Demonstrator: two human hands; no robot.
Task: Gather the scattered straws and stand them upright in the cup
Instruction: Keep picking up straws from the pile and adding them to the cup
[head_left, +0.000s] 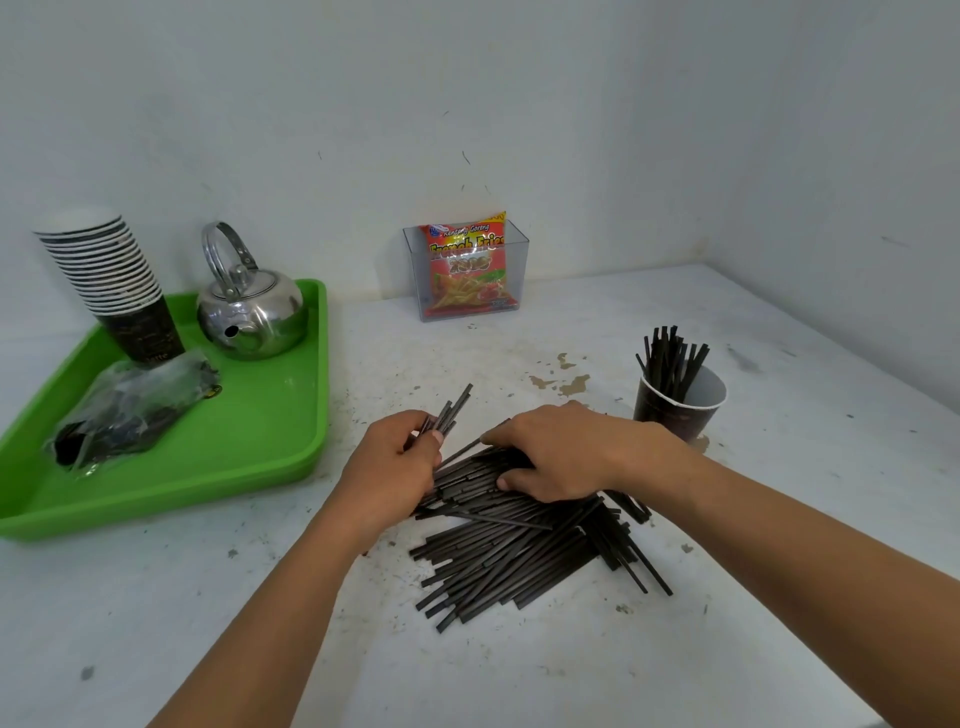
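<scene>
Pile (519, 551): loose straws flat on table (779, 597), nearest me, under and below both hands. Long axes mostly run near-left to far-right; a few lie crossed at the R edge.
L hand (387, 467): fingers clenched round bundle.
Bundle (451, 411): a few straws, ends sticking out past the L fingers toward far-right, roughly same axis as pile.
R hand (561, 452): palm down on pile top, fingers bent. Index tip touches one raised straw, thumb on pile. Pinching or just pressing: can't tell.
Key relation: next straws sit right under R fingertips, between the 2 hands, L fingers just beside. My guess: short R-to-L pass.
Cup (675, 410): upright, far-right of R fingers, apart from pile, some straws already standing in it. R hand nearer; bundle is on the far side from it.
Progress (guess): early, most straws lie in pile.
Far-left of L fingers: tray (249, 457), kettle (252, 306).
</scene>
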